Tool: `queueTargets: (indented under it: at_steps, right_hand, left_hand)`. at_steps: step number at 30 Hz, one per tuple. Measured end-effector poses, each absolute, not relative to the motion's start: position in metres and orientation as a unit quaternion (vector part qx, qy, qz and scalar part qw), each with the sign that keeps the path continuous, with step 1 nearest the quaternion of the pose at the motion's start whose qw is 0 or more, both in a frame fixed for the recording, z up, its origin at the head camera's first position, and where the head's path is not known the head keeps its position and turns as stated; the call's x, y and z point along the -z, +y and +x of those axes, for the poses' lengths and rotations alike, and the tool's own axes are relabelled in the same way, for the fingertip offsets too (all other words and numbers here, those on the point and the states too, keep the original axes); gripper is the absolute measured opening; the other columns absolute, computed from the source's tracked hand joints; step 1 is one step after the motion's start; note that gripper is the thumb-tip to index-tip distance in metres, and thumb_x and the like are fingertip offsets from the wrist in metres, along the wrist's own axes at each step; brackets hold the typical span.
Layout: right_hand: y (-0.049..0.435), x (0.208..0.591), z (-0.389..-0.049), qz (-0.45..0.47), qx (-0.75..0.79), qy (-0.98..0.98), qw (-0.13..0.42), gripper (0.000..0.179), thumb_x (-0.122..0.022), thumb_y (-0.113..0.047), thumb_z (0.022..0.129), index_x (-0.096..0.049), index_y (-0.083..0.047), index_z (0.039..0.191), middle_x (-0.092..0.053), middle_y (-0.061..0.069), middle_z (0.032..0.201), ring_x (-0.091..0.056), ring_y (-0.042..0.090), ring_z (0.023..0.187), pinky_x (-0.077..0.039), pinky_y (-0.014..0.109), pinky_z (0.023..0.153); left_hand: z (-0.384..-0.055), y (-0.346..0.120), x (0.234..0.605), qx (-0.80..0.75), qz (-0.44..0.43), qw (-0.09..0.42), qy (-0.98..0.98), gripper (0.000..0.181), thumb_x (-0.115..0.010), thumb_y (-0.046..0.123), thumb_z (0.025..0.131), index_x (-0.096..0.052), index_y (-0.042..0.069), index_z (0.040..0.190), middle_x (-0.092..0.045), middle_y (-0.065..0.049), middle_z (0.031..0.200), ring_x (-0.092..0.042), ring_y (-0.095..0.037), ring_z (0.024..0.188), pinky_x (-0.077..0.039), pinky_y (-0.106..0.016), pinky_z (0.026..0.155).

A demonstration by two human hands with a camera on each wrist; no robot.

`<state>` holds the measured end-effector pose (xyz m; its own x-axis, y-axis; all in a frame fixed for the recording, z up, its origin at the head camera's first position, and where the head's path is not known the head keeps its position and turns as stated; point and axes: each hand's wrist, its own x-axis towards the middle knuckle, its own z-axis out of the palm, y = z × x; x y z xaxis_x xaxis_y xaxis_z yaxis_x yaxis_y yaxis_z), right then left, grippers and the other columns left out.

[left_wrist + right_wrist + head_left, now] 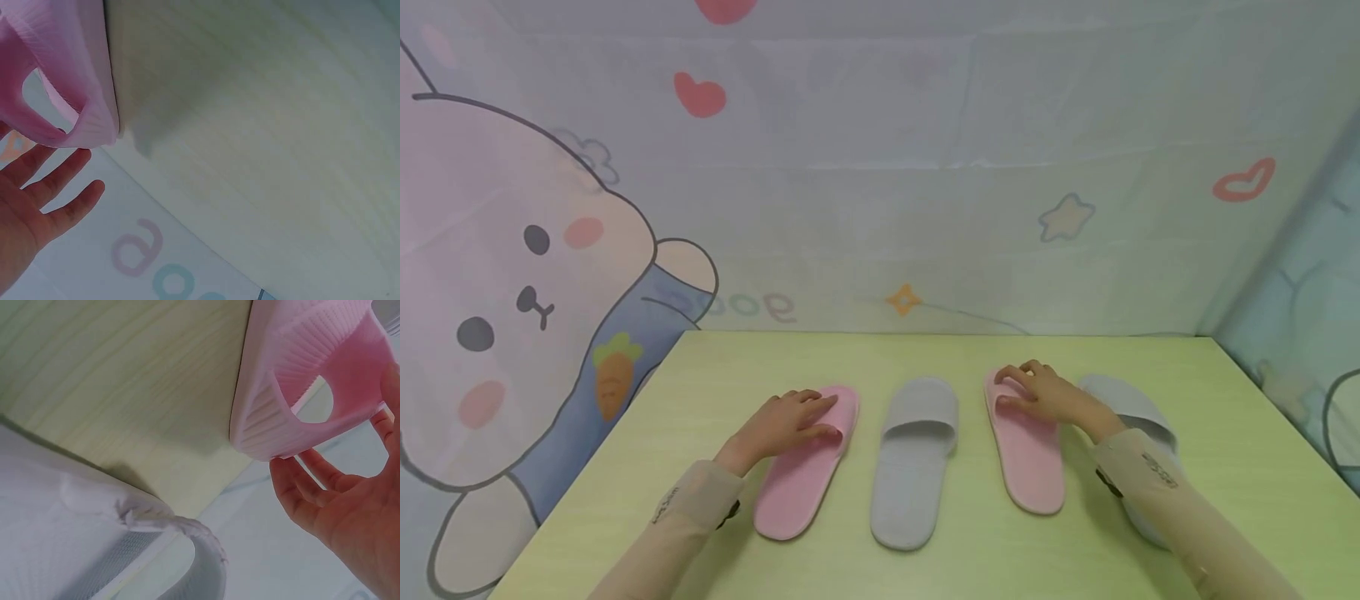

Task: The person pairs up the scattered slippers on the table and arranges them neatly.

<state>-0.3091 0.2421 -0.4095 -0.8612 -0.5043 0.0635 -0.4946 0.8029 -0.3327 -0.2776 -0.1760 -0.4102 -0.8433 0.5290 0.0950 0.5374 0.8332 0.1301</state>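
On the left of the table, a pink slipper [795, 498] lies with its toe toward the back. My left hand [781, 427] is over its strap, fingers spread and thumb at the strap's opening. Fingertips come right to the strap [94, 122] in the left wrist view, where the thumb is hidden. A second pink slipper [1032, 471] lies right of centre. My right hand [1047, 394] reaches over its strap, with a gap between thumb and fingers. In the right wrist view the fingertips [281, 464] meet the strap's top.
Between the pink slippers lies a grey slipper [908, 492]. Another grey slipper [1122, 392] at the right is partly covered by my right forearm. The pale yellow-green table [1232, 467] meets a printed cloth backdrop [880, 208] behind it.
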Motion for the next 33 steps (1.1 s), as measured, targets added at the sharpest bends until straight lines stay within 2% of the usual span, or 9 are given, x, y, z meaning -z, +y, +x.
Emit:
queueTargets:
  at_steps: [4,11,17,33]
  right_hand:
    - [0.243,0.409,-0.306,-0.263,0.176,0.948,0.019,0.036,-0.054,-0.040,0.086,-0.047,-0.021,0.117,-0.048,0.022,0.114,-0.046,0.036,0.101,-0.042,0.050,0.075]
    - [0.244,0.404,-0.303,-0.267,0.180,0.946,0.027,0.036,-0.052,-0.038,0.088,-0.047,-0.020,0.118,-0.051,0.021,0.109,-0.049,0.033,0.095,-0.043,0.045,0.070]
    - [0.240,0.395,-0.300,-0.274,0.178,0.945,0.004,0.035,-0.051,-0.038,0.088,-0.048,-0.021,0.119,-0.052,0.018,0.105,-0.049,0.029,0.090,-0.043,0.043,0.070]
    - [0.209,0.371,-0.289,-0.314,0.165,0.934,-0.041,0.033,-0.050,-0.042,0.088,-0.051,-0.025,0.117,-0.055,0.008,0.100,-0.049,0.023,0.089,-0.043,0.041,0.075]
  left_hand:
    - [-0.276,-0.179,0.411,0.076,-0.271,0.025,-0.959,0.060,-0.050,0.054,0.082,-0.048,0.018,0.130,-0.053,-0.014,0.125,-0.051,-0.034,0.110,-0.040,-0.053,0.087]
    - [-0.271,-0.181,0.406,0.086,-0.268,0.017,-0.960,0.060,-0.051,0.051,0.083,-0.047,0.016,0.131,-0.052,-0.017,0.125,-0.051,-0.036,0.111,-0.040,-0.052,0.088]
    - [-0.268,-0.186,0.406,0.094,-0.264,0.014,-0.960,0.058,-0.050,0.050,0.084,-0.045,0.017,0.132,-0.050,-0.016,0.128,-0.049,-0.035,0.114,-0.039,-0.051,0.092]
    - [-0.262,-0.201,0.407,0.081,-0.265,0.026,-0.961,0.049,-0.050,0.042,0.088,-0.049,0.016,0.129,-0.052,-0.017,0.126,-0.051,-0.037,0.112,-0.040,-0.052,0.089]
